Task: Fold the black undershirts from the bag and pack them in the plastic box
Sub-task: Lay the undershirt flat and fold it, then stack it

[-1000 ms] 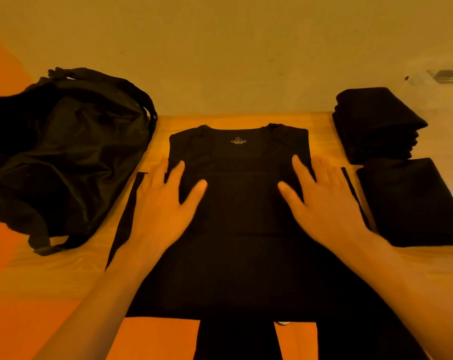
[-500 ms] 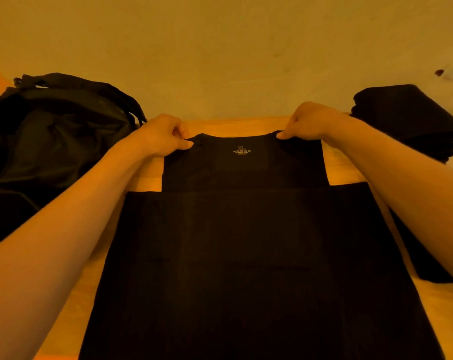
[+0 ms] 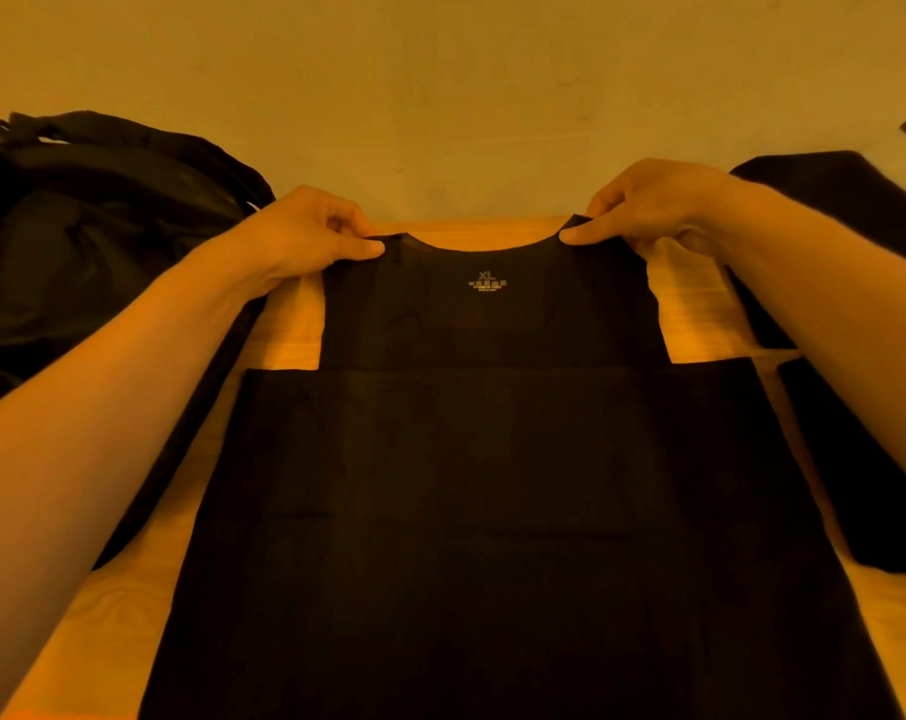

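Head view: two bare arms reach forward over a wooden table (image 3: 695, 309); the light is dim and yellow, so dark things are hard to see well
Black undershirt (image 3: 492, 459): it lies on the table, right in the middle, between the two arms; its neck end is far from the person and its bottom end runs out of the picture at the near edge; the top part is narrow and the lower part is wider; the wood shows through the round neck hole
Size print (image 3: 487, 281): small pale letters sit just under the neck hole; the big ones read XL; the rest are too tiny to read
Left hand (image 3: 305, 231): it pinches the left shoulder strap of the undershirt; the thumb lies on top of the cloth and the other fingers are curled in behind it
Right hand (image 3: 653, 205): it pinches the right shoulder strap the same way, thumb on top, fingers curled; I cannot tell if the straps touch the table
Bag (image 3: 102, 241): big, black and floppy; it sits on the left side of the table, just beside the left arm
Folded black pile (image 3: 825, 200): it sits at the far right, behind the right arm
Dark cloth (image 3: 856, 485): it lies nearer, just beside the undershirt's right edge
Wall (image 3: 440, 96): plain and pale; it stands behind the table
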Demonstrator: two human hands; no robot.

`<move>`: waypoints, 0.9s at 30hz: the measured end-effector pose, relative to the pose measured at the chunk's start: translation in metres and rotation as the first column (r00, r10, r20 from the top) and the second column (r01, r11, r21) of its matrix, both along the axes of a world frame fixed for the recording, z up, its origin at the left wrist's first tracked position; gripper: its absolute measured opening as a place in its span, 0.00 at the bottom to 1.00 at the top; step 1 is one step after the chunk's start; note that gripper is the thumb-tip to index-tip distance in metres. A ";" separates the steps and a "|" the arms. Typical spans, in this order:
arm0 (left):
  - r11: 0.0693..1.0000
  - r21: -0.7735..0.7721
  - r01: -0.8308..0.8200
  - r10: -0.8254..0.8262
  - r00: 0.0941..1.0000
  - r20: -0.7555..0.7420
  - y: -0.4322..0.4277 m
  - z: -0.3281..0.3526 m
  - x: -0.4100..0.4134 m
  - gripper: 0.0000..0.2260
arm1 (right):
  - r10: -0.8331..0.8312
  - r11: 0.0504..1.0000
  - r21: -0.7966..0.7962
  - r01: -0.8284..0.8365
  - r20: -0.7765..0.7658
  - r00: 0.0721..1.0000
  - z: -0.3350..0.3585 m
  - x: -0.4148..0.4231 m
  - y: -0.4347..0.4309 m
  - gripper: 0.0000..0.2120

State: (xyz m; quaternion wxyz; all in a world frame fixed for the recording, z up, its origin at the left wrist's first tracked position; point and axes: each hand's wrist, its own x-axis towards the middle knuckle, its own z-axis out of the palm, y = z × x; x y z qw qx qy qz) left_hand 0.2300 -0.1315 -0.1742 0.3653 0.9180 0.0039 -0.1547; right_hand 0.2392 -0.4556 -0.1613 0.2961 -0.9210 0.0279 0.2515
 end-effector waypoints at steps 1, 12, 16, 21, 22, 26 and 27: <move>1.000 0.003 0.012 -0.012 1.000 -0.005 0.001 -0.002 0.000 0.07 | -0.007 1.000 0.014 0.007 0.022 1.000 -0.001 -0.001 -0.002 0.28; 0.998 0.015 0.055 -0.055 0.998 0.020 0.004 -0.007 -0.002 0.03 | 0.058 0.998 -0.027 -0.055 0.122 0.991 -0.006 -0.004 -0.011 0.28; 0.998 0.027 0.063 -0.064 0.998 0.005 0.003 -0.012 -0.002 0.04 | 0.053 0.998 0.018 -0.053 -0.039 0.998 0.001 -0.003 -0.019 0.12; 0.996 0.042 0.080 -0.082 0.995 0.063 -0.001 -0.020 -0.003 0.05 | 0.013 1.000 0.023 -0.015 0.051 0.999 -0.007 -0.002 -0.020 0.10; 0.995 0.052 0.086 -0.090 0.992 0.091 -0.002 -0.021 -0.004 0.04 | -0.020 0.999 0.038 0.018 0.060 0.998 -0.009 -0.002 -0.019 0.10; 0.996 0.074 0.047 -0.060 0.981 0.183 -0.006 -0.026 -0.009 0.03 | -0.208 0.957 0.223 0.188 0.072 0.976 -0.018 -0.005 -0.019 0.13; 0.998 0.061 0.032 -0.043 0.980 0.196 -0.005 -0.026 -0.009 0.03 | -0.245 0.940 0.258 0.221 0.065 0.967 -0.019 -0.005 -0.019 0.13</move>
